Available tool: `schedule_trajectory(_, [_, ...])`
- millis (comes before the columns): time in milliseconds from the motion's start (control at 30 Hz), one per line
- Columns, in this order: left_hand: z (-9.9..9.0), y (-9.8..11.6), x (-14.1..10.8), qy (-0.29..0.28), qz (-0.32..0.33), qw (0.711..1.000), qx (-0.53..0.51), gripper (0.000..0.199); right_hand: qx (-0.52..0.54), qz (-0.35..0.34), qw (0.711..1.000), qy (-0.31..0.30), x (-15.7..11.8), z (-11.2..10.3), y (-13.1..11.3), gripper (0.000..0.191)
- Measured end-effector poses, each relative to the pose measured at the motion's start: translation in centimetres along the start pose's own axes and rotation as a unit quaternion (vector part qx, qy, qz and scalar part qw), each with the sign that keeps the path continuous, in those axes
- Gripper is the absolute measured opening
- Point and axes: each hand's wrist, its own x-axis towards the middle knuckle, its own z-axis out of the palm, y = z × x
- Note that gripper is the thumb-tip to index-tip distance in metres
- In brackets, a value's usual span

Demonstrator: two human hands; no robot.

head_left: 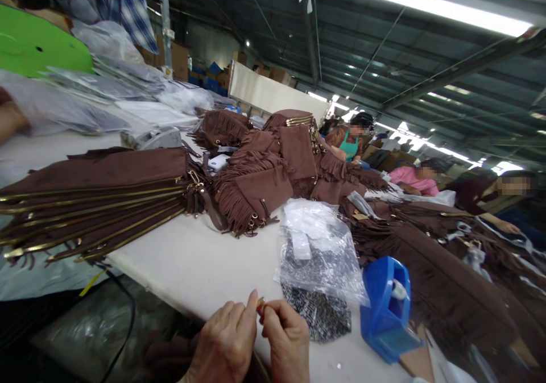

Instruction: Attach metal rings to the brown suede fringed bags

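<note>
My left hand (pixel 228 337) and my right hand (pixel 282 334) meet at the near edge of the white table (pixel 191 263). Between their fingertips is a small gold-coloured piece (pixel 261 302), mostly hidden by the fingers. My right hand pinches it, and the left fingers press against it. Under and between the hands, a brown item with a gold zip edge shows in part. Just beyond lie a black-and-white patterned piece (pixel 318 315) and a clear plastic bag (pixel 324 252) with white contents. A blue tape dispenser (pixel 386 309) stands right of them.
Stacked brown pouches with gold zips (pixel 98 195) lie at the left. Brown fringed bags (pixel 260 195) are heaped mid-table, more brown bags (pixel 435 275) at the right. Plastic-wrapped items (pixel 106 82) lie at the back left. Another person's hand (pixel 11 116) shows at the left edge; several people sit beyond.
</note>
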Motion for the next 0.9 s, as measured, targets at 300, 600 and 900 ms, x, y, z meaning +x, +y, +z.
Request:
schedule_trajectory(300, [-0.5,0.0,0.6,-0.090,-0.205,0.943,-0.248,0.026,-0.052,-0.072,0.994,0.066,-0.1,1.0,-0.1,0.023])
schedule_trajectory(600, [-0.1,0.0,0.2,-0.063,-0.186,0.960,-0.202,0.030,-0.050,-0.110,0.992,0.027,-0.4,0.7,0.5,0.022])
schedule_trajectory(900, [-0.4,0.1,0.7,0.001,-0.083,0.993,-0.087,0.029,0.170,0.075,0.982,0.044,-1.0,1.9,-0.3,0.026])
